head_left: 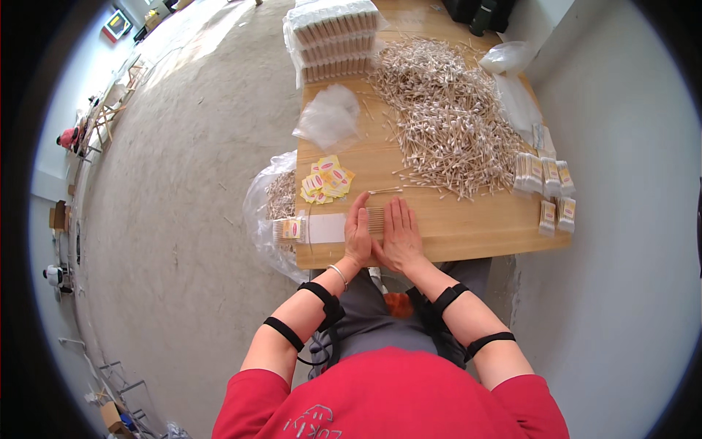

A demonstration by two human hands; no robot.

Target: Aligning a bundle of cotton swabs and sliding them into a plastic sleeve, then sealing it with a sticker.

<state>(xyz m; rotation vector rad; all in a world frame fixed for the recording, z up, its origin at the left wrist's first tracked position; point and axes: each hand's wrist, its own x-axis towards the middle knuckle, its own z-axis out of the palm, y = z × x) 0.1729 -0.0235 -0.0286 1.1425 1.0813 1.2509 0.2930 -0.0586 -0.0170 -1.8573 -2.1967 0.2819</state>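
Observation:
A small row of cotton swabs (376, 219) lies on the wooden table (468, 234), between my two hands. My left hand (357, 234) stands on its edge along the row's left side, fingers stretched out. On the right side, my right hand (401, 233) rests flat with its fingers straight and together, palm down. The thumbs come close together at the near end of the row. A few loose swabs (385, 191) lie just beyond the fingertips. Left of my left hand are a white strip (327, 228) and a filled pack of swabs (289, 230) with a yellow label.
A large heap of swabs (446, 110) covers the table's far middle. Yellow cards (326, 180) and clear bags (329, 117) lie at left, stacked packs (336, 44) behind. Finished small packs (545, 175) line the right edge. A plastic sack (263, 212) hangs beside the left edge.

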